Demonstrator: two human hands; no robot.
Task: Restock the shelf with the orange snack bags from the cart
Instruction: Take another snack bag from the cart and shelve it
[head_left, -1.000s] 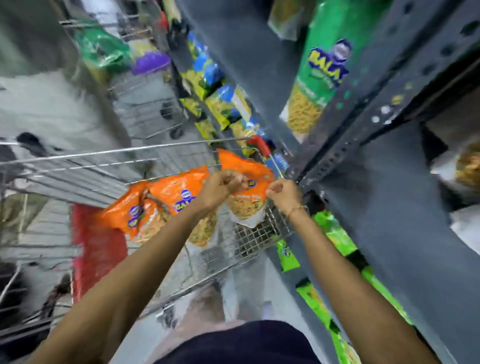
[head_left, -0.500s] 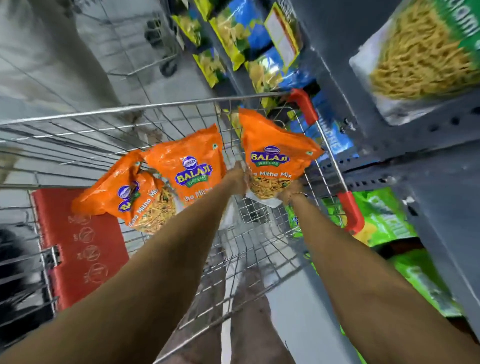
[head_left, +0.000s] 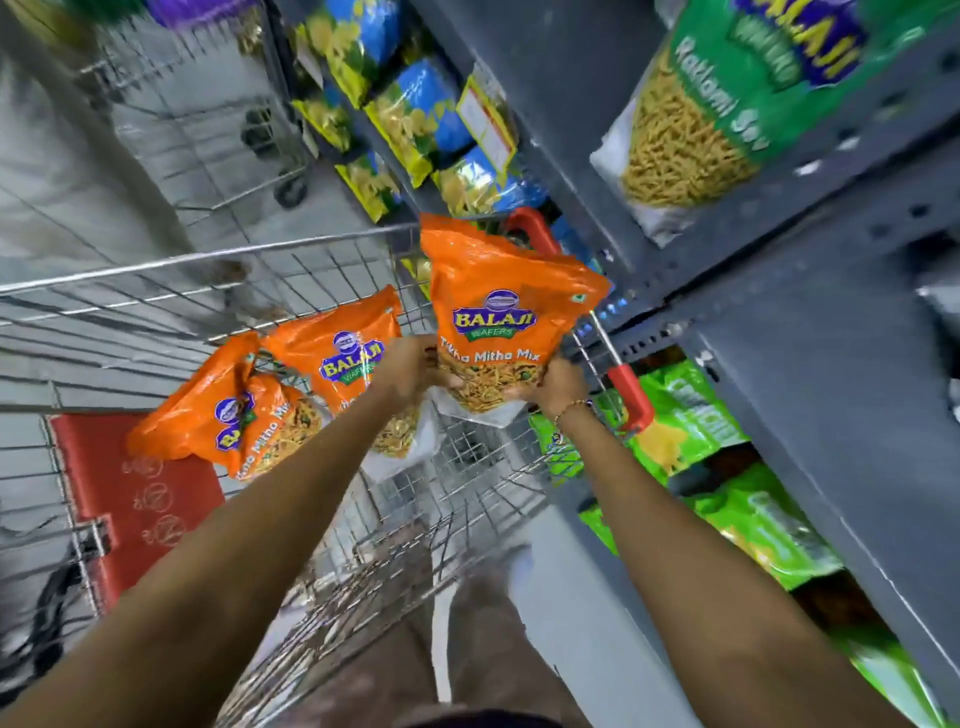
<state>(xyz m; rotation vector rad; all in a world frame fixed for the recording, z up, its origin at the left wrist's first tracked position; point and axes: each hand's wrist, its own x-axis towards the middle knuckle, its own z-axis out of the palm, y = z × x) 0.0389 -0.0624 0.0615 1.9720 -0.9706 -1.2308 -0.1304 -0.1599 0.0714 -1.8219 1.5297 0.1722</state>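
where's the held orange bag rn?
Head view, centre: the held bag is upright above the cart's right corner, gripped at its bottom by the left hand and right hand, beside the grey shelf.

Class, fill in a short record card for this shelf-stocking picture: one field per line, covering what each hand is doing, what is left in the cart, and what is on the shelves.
Held item: orange snack bag, upright, printed Tikha Mitha Mix
Left hand: grips the bag's lower left edge
Right hand: grips the bag's lower right corner
Cart: wire, red handle ends; at least two more orange bags inside
Shelf above, right: green sev bag
Shelf below, right: green packets
Farther shelves: blue and yellow packets
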